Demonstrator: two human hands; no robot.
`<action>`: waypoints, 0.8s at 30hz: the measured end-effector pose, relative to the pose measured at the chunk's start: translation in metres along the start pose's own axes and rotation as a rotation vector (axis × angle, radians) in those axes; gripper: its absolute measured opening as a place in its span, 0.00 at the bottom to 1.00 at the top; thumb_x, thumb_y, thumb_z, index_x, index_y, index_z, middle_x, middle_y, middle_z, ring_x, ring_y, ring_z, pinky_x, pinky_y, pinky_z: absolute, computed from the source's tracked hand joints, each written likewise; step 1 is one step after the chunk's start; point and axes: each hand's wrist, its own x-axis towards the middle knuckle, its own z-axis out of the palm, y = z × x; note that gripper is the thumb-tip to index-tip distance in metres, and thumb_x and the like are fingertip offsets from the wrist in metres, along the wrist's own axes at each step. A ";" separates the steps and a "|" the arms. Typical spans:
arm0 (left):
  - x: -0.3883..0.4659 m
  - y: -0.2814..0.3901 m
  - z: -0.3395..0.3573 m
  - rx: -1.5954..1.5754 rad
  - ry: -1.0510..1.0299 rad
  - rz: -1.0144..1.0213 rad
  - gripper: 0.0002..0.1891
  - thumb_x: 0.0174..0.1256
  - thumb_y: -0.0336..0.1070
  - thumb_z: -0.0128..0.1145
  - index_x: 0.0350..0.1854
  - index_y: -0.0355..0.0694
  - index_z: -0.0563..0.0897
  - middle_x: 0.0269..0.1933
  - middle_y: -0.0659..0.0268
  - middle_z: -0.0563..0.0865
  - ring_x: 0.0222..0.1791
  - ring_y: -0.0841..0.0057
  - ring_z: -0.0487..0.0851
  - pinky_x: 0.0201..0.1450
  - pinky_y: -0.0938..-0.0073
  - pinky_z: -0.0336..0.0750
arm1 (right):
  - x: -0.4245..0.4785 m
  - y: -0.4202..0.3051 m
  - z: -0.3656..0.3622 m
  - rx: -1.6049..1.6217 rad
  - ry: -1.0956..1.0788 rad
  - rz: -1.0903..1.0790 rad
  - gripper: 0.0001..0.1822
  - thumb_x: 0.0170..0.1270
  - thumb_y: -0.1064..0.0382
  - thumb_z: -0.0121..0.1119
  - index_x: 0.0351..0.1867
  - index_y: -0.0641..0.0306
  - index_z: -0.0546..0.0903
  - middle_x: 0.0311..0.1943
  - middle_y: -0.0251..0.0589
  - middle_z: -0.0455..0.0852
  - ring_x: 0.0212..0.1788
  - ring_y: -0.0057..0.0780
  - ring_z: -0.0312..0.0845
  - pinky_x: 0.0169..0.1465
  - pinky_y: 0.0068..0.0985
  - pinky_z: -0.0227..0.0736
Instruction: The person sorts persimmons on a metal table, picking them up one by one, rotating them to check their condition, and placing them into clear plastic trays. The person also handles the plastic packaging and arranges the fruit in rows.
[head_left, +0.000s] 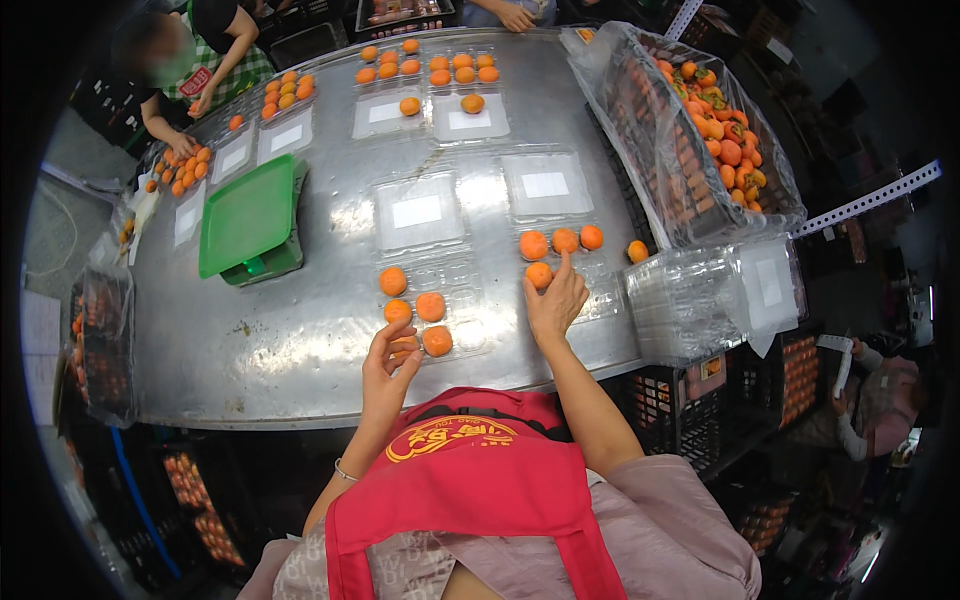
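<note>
Orange persimmons lie in two clear plastic clamshell trays on the metal table. My left hand (390, 365) is at the near left corner of the left tray (469, 306), its fingers over a persimmon (406, 343) that they partly hide; whether they grip it cannot be told. Several more persimmons (430, 307) sit beside it. My right hand (556, 301) is over the right tray (600, 294), thumb and fingertip touching or very near a persimmon (538, 275); its index finger points at another (565, 241) in the far row. Both lids lie opened flat beyond the trays.
At right stand a plastic-lined crate (637, 142) of persimmons and a stack of clear clamshells (686, 300). A lone persimmon (637, 251) lies near them. A green weighing scale (251, 214) stands left. More filled trays (463, 75) lie across the table, with co-workers at its far side.
</note>
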 end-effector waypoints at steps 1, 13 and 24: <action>0.000 -0.002 -0.001 -0.005 0.003 0.000 0.25 0.72 0.24 0.62 0.71 0.35 0.75 0.61 0.62 0.82 0.57 0.76 0.83 0.63 0.71 0.79 | -0.001 -0.001 -0.002 -0.023 -0.005 -0.015 0.47 0.58 0.52 0.77 0.76 0.63 0.67 0.53 0.47 0.83 0.58 0.45 0.74 0.68 0.45 0.61; 0.001 -0.012 -0.006 -0.044 0.019 0.004 0.25 0.71 0.25 0.64 0.70 0.37 0.76 0.61 0.63 0.83 0.54 0.80 0.82 0.59 0.75 0.80 | 0.002 0.002 -0.004 -0.147 -0.051 -0.072 0.49 0.58 0.49 0.78 0.77 0.62 0.66 0.54 0.45 0.81 0.62 0.44 0.71 0.72 0.47 0.57; 0.000 -0.016 -0.015 -0.057 0.083 -0.006 0.23 0.73 0.27 0.63 0.69 0.36 0.77 0.60 0.62 0.84 0.55 0.77 0.84 0.57 0.73 0.80 | -0.022 -0.077 0.001 0.448 -0.443 -0.577 0.45 0.56 0.65 0.76 0.76 0.61 0.68 0.53 0.44 0.83 0.62 0.47 0.74 0.67 0.42 0.65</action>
